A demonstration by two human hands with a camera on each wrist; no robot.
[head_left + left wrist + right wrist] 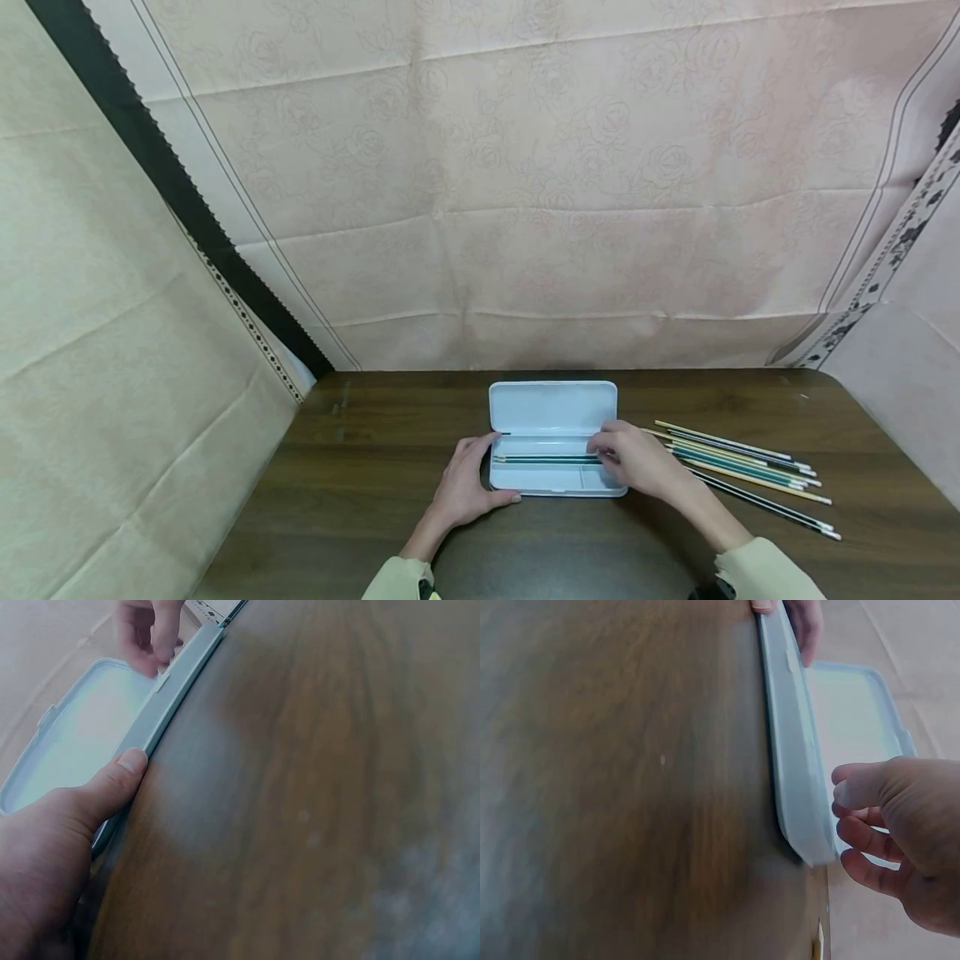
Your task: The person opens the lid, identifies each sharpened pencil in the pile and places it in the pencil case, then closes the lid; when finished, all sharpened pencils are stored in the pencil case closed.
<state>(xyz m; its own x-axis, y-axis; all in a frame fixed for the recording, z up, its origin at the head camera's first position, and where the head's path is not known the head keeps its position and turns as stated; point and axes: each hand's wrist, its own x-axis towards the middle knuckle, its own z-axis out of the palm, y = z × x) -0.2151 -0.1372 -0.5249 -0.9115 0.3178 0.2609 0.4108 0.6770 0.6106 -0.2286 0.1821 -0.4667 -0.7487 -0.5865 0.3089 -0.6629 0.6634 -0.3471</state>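
The pencil case (536,481) is pale blue; the pencils inside (543,459) are teal. Loose pencils (738,466) run yellow, teal and black — white-tipped. The tabletop (375,500) shows dark brown wood grain; the cream backdrop cloth (525,167) bears faint roses — the sleeves (772,575) are pale green.

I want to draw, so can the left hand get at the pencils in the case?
Probably yes: the lid is open, and the pencils look uncovered at the end beside the left hand, though it may have to let go of the case first.
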